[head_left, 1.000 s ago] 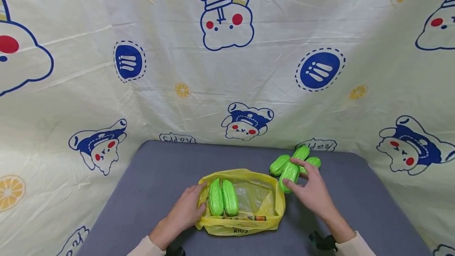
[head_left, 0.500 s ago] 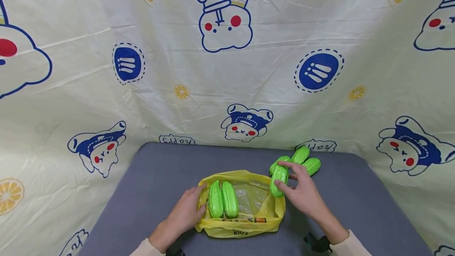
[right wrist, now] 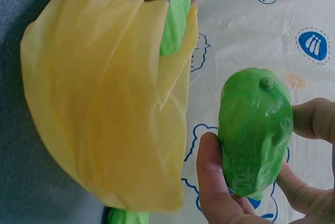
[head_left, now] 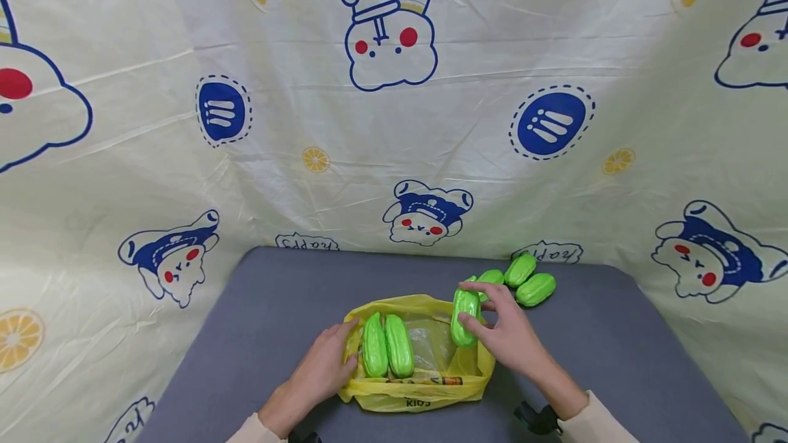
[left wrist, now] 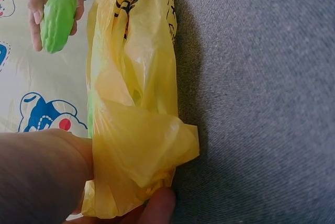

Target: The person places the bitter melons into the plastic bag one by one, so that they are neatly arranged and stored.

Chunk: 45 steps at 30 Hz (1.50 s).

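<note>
In the head view my right hand [head_left: 514,333] holds a green ridged gourd [head_left: 466,316] above the right end of a yellow plastic bag [head_left: 412,402]. Thumb and fingers grip this gourd [right wrist: 255,130] from opposite sides in the right wrist view. At the bag's left end, my left hand [head_left: 323,364] grips the rim; the yellow film [left wrist: 138,145] hides part of its fingers in the left wrist view. Two more green gourds, a left one [head_left: 374,345] and a right one [head_left: 399,346], lie side by side in the left half of the open bag.
Behind the bag on the right, three gourds lie on the grey table [head_left: 289,286]: a back one [head_left: 520,270], a right one [head_left: 536,290] and a partly hidden one [head_left: 492,277]. A white printed sheet [head_left: 369,128] hangs behind the table.
My right hand has carried the gourd leftward from beside the other gourds to over the bag's right end. The left hand has stayed at the bag's left rim.
</note>
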Tool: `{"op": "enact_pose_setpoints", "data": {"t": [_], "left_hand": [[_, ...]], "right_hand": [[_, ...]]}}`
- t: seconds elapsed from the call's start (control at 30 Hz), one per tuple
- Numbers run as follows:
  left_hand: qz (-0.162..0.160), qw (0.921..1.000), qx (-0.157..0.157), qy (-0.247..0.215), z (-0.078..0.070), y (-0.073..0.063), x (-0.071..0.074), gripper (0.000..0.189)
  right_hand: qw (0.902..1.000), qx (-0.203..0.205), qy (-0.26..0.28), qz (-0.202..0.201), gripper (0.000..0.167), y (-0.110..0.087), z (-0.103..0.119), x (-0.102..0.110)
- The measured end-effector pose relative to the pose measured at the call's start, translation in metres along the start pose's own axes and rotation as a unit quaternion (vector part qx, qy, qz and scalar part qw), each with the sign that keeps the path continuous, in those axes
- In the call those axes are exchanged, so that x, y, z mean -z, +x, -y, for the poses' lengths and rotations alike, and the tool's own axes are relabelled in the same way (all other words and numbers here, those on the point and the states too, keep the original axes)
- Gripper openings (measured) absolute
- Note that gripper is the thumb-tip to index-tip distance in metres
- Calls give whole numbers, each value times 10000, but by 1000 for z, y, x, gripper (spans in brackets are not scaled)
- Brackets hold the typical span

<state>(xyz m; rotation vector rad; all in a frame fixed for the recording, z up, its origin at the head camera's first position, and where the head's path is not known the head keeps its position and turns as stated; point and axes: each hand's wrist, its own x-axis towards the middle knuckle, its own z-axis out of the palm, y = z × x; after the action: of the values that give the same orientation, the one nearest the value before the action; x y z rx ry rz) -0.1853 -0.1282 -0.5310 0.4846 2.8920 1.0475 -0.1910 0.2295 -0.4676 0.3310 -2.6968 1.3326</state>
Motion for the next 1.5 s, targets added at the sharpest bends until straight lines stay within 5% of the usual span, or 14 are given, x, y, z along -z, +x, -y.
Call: {"op": "enact_pose_setpoints", "data": {"t": [1.5], "left_hand": [[-256,9996,-85,94,1,0,-4,63]], "right_hand": [[9940,134,81,1085,58,22,19,-32]]}}
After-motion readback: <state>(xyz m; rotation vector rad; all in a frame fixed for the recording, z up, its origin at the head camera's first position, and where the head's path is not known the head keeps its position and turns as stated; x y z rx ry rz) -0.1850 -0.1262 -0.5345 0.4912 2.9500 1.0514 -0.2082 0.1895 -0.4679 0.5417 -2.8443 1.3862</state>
